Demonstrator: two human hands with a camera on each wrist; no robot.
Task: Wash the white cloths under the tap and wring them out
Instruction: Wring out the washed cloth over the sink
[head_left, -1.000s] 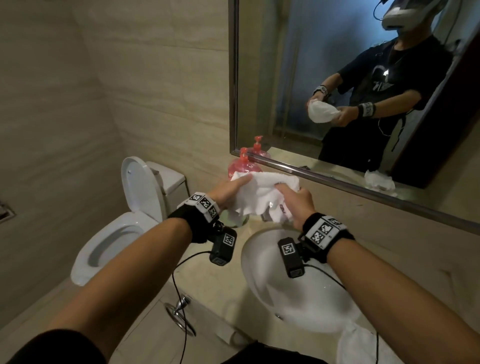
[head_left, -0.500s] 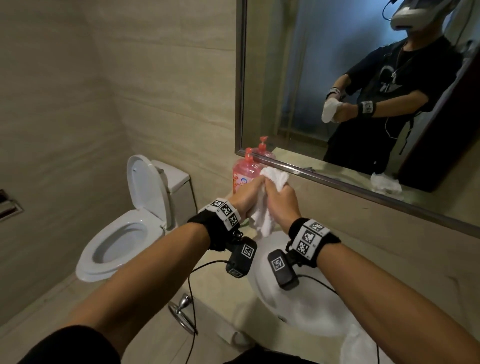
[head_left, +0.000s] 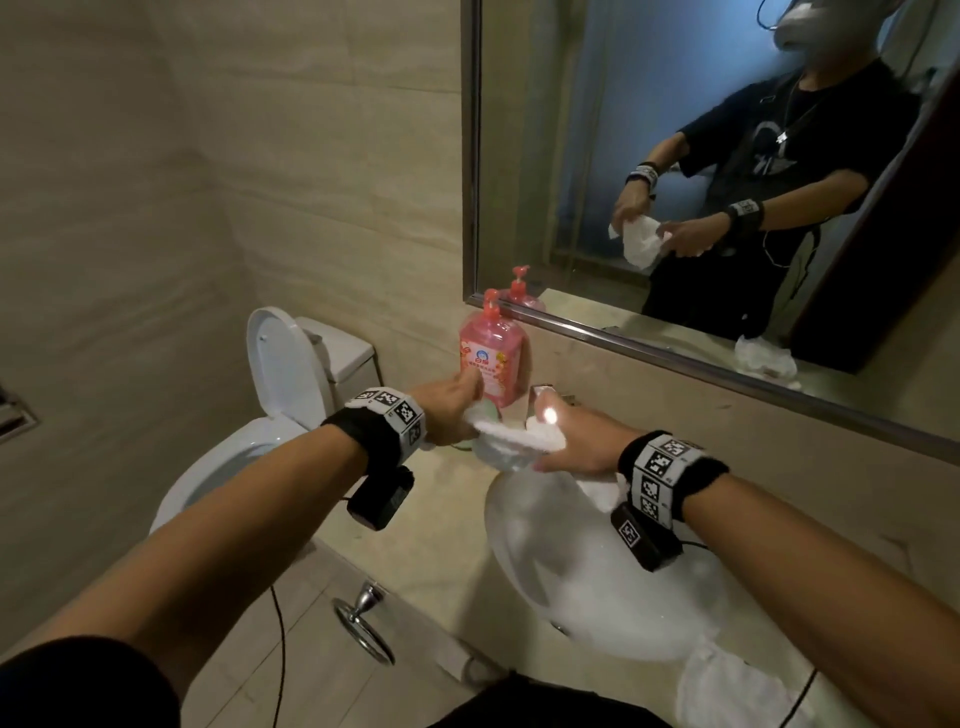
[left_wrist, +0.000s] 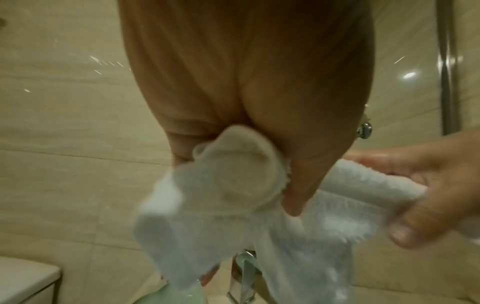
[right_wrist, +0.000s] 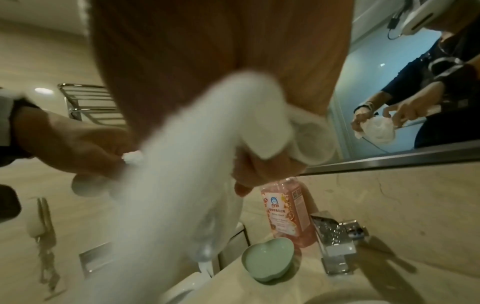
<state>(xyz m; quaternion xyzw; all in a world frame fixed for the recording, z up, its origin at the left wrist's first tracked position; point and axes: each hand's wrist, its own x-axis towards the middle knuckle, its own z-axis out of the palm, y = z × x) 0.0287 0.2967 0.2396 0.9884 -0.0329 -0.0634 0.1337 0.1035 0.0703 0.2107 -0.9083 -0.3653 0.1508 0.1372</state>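
A white cloth (head_left: 511, 440) stretches as a twisted roll between my two hands, above the back rim of the white basin (head_left: 597, 582). My left hand (head_left: 454, 410) grips its left end, fingers curled round a bunched fold (left_wrist: 233, 168). My right hand (head_left: 569, 441) grips the other end, and the roll (right_wrist: 182, 164) runs out of its fist. Loose cloth hangs below both hands. The chrome tap (right_wrist: 335, 242) stands just behind, with no water visible. A second white cloth (head_left: 737, 691) lies on the counter at the basin's near right.
A pink soap bottle (head_left: 491, 358) and a green soap dish (right_wrist: 269, 261) stand on the beige counter left of the tap. The toilet (head_left: 280, 374), lid up, is to the left. A chrome towel ring (head_left: 363, 623) hangs below the counter. The mirror (head_left: 675, 78) covers the wall behind.
The cloth was spread wide, then bunched upright between hands held close together. Now the hands have dropped and drawn apart, pulling it into a horizontal twisted roll.
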